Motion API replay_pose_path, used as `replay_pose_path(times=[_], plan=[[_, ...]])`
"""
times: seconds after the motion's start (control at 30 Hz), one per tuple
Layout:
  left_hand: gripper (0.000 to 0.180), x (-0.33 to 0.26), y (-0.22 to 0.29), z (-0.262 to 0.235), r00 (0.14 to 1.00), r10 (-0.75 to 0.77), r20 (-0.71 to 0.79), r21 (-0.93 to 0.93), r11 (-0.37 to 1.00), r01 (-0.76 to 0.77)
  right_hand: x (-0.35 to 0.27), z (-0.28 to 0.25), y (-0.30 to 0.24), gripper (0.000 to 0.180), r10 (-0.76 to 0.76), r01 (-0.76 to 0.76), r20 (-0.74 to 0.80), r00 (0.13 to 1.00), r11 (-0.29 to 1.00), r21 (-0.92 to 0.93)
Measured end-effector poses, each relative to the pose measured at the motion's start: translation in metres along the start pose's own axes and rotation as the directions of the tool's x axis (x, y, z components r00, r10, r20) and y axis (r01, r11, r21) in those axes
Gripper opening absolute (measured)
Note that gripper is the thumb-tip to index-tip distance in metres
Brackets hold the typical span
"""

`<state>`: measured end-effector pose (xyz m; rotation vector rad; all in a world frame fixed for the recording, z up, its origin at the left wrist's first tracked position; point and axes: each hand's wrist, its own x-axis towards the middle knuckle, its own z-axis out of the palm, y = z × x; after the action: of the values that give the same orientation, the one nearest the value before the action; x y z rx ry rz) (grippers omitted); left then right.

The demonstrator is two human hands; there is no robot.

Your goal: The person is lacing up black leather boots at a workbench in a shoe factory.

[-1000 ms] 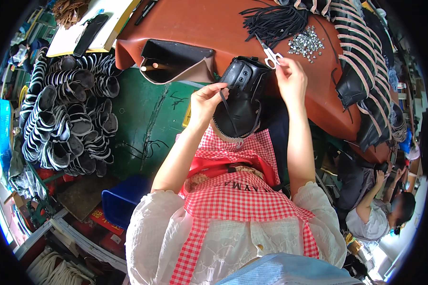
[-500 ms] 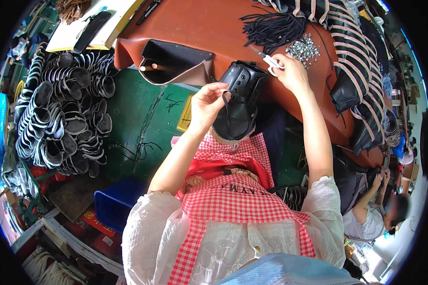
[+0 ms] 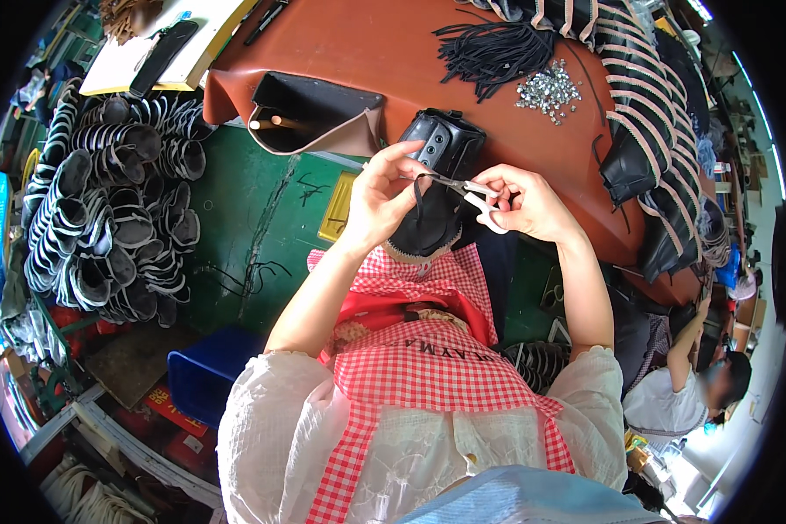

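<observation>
The black leather shoe upper sits against my apron, its top edge leaning on the rim of the brown surface, and I hold it steady between both hands. My left hand grips its near side, and the fingers pinch a thin black strand that hangs loose from the upper. My right hand holds the small white-handled scissors, fingers closed around the handles, blades pointing left toward that strand, just beside my left fingertips. I cannot tell whether the blades are already touching it.

I judge this to be the trimming step: a loose end pulled taut for cutting close to the leather. The next move calls for keeping the strand tight with my left fingers, sliding the blade tips right to its root, and closing them without nicking the upper or my own fingertip.

Further out on the surface lie a bundle of black laces and a heap of small metal eyelets, well apart from my hands. To the right stands a row of black uppers with pale edges. A brown leather pouch hangs over the surface's near edge. On the floor to my left is a big pile of black shoe parts.
</observation>
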<state>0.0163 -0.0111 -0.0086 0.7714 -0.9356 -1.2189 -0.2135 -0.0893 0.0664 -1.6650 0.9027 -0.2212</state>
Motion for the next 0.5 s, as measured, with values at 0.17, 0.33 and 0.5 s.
replay_pose_path(times=[0.17,0.33,0.5], plan=[[0.051,-0.002,0.000,-0.001,1.000,-0.007,0.000,-0.003,1.000,0.007,-0.001,-0.004,0.014,0.033,0.037,-0.049,0.075,0.997,0.986,0.162],[0.030,0.000,-0.013,-0.008,0.988,-0.063,-0.142,0.042,0.997,0.069,0.020,-0.021,0.041,0.028,0.019,0.025,-0.428,0.903,0.995,0.097],[0.016,0.004,-0.045,-0.024,0.947,-0.127,-0.296,0.135,0.976,0.173,0.047,-0.082,0.070,0.020,-0.077,-0.374,-0.614,0.786,0.731,-0.571]])
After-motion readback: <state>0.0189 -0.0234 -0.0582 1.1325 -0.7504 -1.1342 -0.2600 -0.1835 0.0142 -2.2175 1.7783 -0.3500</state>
